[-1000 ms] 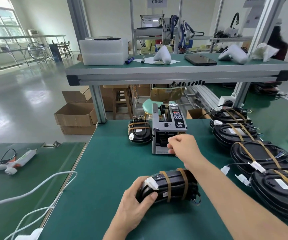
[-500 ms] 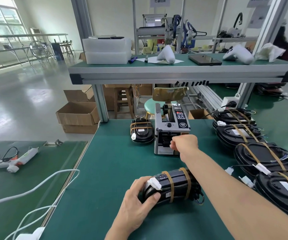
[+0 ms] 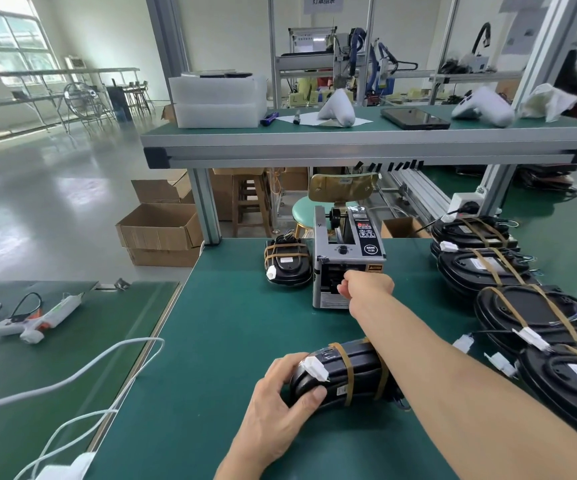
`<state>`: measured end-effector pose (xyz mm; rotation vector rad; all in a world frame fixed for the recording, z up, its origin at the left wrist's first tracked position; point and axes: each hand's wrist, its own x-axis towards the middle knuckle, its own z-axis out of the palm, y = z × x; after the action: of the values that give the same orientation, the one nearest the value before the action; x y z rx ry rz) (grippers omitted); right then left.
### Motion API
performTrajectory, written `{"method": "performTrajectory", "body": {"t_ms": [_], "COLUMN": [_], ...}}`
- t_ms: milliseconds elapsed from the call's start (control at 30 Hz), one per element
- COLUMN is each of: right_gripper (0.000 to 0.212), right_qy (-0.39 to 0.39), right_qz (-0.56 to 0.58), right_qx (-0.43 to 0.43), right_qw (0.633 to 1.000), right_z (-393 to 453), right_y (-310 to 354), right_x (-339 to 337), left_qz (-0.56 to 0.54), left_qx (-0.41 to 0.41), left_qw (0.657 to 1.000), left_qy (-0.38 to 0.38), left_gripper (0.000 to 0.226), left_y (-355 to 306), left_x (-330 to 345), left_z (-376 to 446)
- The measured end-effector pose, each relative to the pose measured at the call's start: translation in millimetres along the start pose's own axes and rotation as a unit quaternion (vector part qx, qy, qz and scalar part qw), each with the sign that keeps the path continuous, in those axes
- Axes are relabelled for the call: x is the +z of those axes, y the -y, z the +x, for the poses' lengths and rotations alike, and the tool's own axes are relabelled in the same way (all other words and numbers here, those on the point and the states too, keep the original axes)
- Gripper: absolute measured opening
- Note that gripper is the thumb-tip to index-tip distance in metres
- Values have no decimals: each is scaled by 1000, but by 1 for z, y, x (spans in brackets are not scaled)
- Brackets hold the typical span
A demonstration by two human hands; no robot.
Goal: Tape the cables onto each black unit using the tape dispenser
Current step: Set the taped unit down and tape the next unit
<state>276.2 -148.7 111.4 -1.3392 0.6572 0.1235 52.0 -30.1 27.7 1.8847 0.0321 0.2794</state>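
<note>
On the lower bench to our left lay a white glue gun (image 3: 42,318) with orange trim, its black cord looped beside it, and white cables (image 3: 82,375) trailed toward the near edge. Two open cardboard boxes (image 3: 160,233) sat stacked on the glossy floor past the table's far corner. Behind them we noted a wooden stool (image 3: 250,202) and a round green-seated chair (image 3: 306,211). The upper shelf (image 3: 349,147) carried stacked white foam blocks (image 3: 217,100), a dark tablet (image 3: 415,118) lying flat, and two white handheld controllers (image 3: 484,107).
</note>
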Motion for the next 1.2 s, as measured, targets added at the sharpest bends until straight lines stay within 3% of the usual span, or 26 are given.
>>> {"method": "performTrajectory", "body": {"t_ms": [67,200,467,533,600,667,733,867,1000,1200], "right_gripper": [20,37,33,23,17,9,23,11,18,22], "right_qy": [-9,-34,-37,-11,73,147,191,182,153,145], "right_qz": [12,24,-32,-99,-155,-197,-235,-305,-371,-356], "right_qx": [8,11,-5,-6,4,-48,-176,-381,-392,-368], "right_qw": [1000,999,999,995,985,968,937,854,828,846], "right_z": [0,-3,-12,-21,-39,-60,-80,-125,-133,-136], "right_y": [0,0,3,7,10,12,8,-18,-45,-54], "right_x": [1,5,5,1,-7,-18,-37,-96,-120,-117], "left_qz": [0,2,-2,-1,-1,-3,-4,-7,-6,-3], "left_qx": [1,6,11,12,9,4,0,-11,-19,-17], "left_qw": [1000,1000,1000,1000,1000,1000,1000,1000,1000,1000], "left_qy": [-1,-3,-2,-3,-4,-5,-6,-8,-2,-3], "left_gripper": [46,40,41,41,40,41,43,42,48,48], "left_y": [1,-1,1,1,2,4,4,4,4,-1], "left_x": [0,0,0,1,1,1,2,2,1,1], "left_z": [0,0,0,0,0,0,0,0,-2,-3]}}
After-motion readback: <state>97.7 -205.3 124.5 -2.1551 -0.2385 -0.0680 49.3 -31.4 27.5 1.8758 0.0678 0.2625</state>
